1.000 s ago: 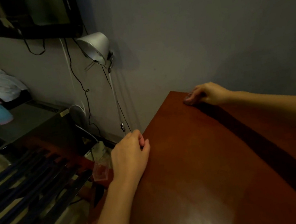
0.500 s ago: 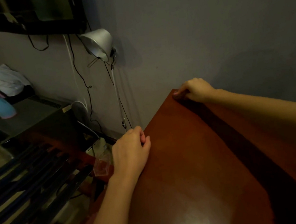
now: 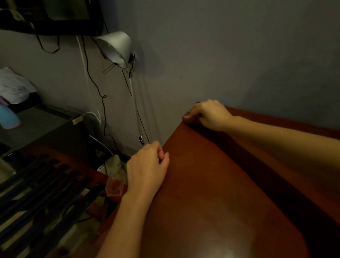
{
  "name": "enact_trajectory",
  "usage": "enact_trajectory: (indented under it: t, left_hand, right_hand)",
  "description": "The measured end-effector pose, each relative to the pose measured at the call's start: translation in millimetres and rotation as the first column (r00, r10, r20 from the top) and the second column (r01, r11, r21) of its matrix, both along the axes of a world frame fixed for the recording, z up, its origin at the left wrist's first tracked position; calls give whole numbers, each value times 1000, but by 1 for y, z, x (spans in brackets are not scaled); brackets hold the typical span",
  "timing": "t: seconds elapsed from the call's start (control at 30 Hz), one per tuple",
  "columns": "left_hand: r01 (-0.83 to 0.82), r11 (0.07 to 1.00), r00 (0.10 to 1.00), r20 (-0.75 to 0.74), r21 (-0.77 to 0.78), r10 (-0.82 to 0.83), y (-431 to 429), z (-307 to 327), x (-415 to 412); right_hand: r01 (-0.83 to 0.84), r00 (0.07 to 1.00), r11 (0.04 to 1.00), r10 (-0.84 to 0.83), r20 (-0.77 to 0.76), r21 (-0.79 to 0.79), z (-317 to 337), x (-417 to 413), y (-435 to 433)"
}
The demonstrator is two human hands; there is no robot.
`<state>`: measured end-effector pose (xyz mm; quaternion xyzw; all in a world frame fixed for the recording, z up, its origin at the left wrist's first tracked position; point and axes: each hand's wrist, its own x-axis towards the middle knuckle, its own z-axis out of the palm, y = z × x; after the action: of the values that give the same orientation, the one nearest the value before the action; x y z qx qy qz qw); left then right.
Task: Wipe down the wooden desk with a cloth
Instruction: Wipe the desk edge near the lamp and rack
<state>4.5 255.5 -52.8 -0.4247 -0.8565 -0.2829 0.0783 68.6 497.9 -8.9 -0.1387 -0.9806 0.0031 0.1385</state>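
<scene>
The wooden desk (image 3: 217, 198) is reddish brown and glossy and fills the lower right of the head view. My left hand (image 3: 148, 168) sits at its left edge, fingers curled over the edge and thumb on top. My right hand (image 3: 208, 114) reaches to the desk's far left corner by the wall, with its fingers curled over that corner. Neither hand holds a cloth. A white cloth (image 3: 9, 85) lies bunched on a low cabinet far to the left, beside a blue spray bottle (image 3: 6, 113).
A grey wall runs right behind the desk. A silver clamp lamp (image 3: 116, 47) and hanging cables (image 3: 100, 99) are on the wall left of the desk, below a dark screen (image 3: 45, 13). A dark slatted rack (image 3: 33, 201) stands low on the left.
My right hand has slid left along the desk's back edge to the far corner. My left hand has stayed at the left edge.
</scene>
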Motion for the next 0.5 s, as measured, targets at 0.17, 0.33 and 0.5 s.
enact_trajectory:
  t: [0.17,0.33,0.5]
  left_hand:
    - [1,1000,1000,-31,-1,-1,0,-2,0]
    - [-17,1000,999,-46,3,17,2,0,1]
    - [-14,1000,999,-51,4,15,1,0,2]
  right_hand:
    - [-181,978,982,186,93,-62,9,52,5]
    - [34,999,999,-34,13,5,2,10,21]
    - [-251,965,967,253,67,-48,3,48,-14]
